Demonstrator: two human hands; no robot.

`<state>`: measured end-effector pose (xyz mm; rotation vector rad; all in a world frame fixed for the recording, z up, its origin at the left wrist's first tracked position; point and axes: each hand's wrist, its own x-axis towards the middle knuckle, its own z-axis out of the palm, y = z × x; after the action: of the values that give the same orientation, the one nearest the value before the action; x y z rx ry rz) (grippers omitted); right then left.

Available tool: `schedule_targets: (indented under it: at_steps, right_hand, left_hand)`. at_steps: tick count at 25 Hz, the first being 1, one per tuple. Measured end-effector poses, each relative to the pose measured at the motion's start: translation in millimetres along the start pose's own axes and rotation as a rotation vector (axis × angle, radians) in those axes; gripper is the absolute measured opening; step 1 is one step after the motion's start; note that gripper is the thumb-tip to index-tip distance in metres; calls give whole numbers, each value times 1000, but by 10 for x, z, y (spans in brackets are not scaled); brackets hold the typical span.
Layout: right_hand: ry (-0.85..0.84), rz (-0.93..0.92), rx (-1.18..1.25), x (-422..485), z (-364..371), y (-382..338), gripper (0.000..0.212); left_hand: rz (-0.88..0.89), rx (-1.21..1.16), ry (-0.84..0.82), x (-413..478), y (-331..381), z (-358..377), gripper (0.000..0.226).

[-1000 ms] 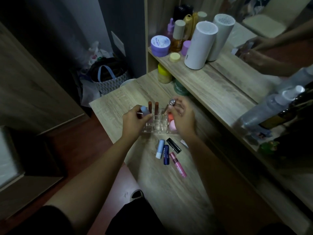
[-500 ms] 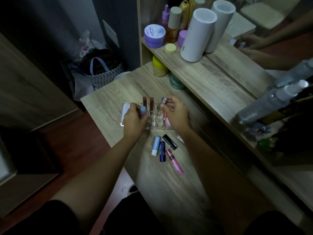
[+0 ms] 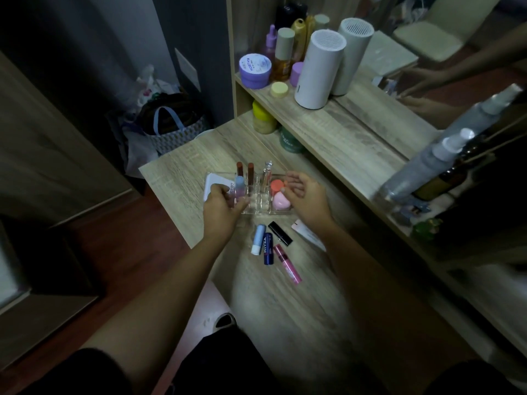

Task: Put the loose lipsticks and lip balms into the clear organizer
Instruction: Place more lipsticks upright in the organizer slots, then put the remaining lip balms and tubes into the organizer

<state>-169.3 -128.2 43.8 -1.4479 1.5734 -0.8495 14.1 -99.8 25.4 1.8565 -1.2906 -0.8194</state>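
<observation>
The clear organizer (image 3: 258, 208) stands on the wooden table. Two brown lipsticks (image 3: 245, 170) and a clear-capped lipstick (image 3: 267, 178) stand upright in its slots. An orange round pot (image 3: 275, 186) and a pink heart balm (image 3: 280, 203) sit in its right compartment. My left hand (image 3: 221, 210) grips a blue-capped pink lip balm (image 3: 239, 189), upright at the front left slot. My right hand (image 3: 306, 199) hovers over the right compartment, fingers apart and holding nothing. Loose in front lie a light blue balm (image 3: 259, 239), a dark blue Nivea balm (image 3: 268, 249), a black lipstick (image 3: 281, 233) and a pink gloss (image 3: 288, 265).
A flat white card (image 3: 213, 184) lies left of the organizer and a white tube (image 3: 307, 233) under my right wrist. The raised shelf (image 3: 342, 138) behind holds jars, bottles, white cylinders (image 3: 319, 69) and a spray bottle (image 3: 422, 172). The table edge drops off at left.
My right hand has let go of the clear-capped lipstick, which now stands in the organizer, and moved right. My left hand has lowered the blue-capped balm toward a front slot.
</observation>
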Motion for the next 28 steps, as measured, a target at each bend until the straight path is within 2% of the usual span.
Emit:
schedule_targets:
  at_steps: [4, 7, 10, 13, 15, 17, 20, 25, 28]
  right_hand:
    - [41, 25, -58, -273, -164, 198, 34]
    - [56, 56, -108, -412, -249, 361, 29]
    - [41, 67, -228, -519, -331, 530, 28]
    - [-42, 85, -417, -580, -354, 684, 29]
    - [-91, 108, -547, -600, -335, 738, 31]
    - [-102, 122, -573, -613, -305, 761, 29]
    - [-100, 140, -518, -644, -280, 742, 29]
    - [-117, 149, -459, -804, -283, 796, 27]
    - [-63, 189, -403, -928, -216, 847, 23]
  left_hand:
    - [20, -5, -34, -346, -22, 67, 24]
    - [106, 95, -158, -551, -43, 196, 19]
    - [305, 272, -330, -670, -21, 303, 22]
    - [618, 557, -511, -784, -45, 392, 31]
    - [711, 674, -603, -883, -91, 442, 34]
    - [713, 705, -673, -997, -130, 486, 36]
    - [678, 621, -695, -1152, -147, 524, 33]
    - [514, 597, -601, -1255, -149, 574, 31]
    - [382, 540, -495, -1281, -90, 631, 34]
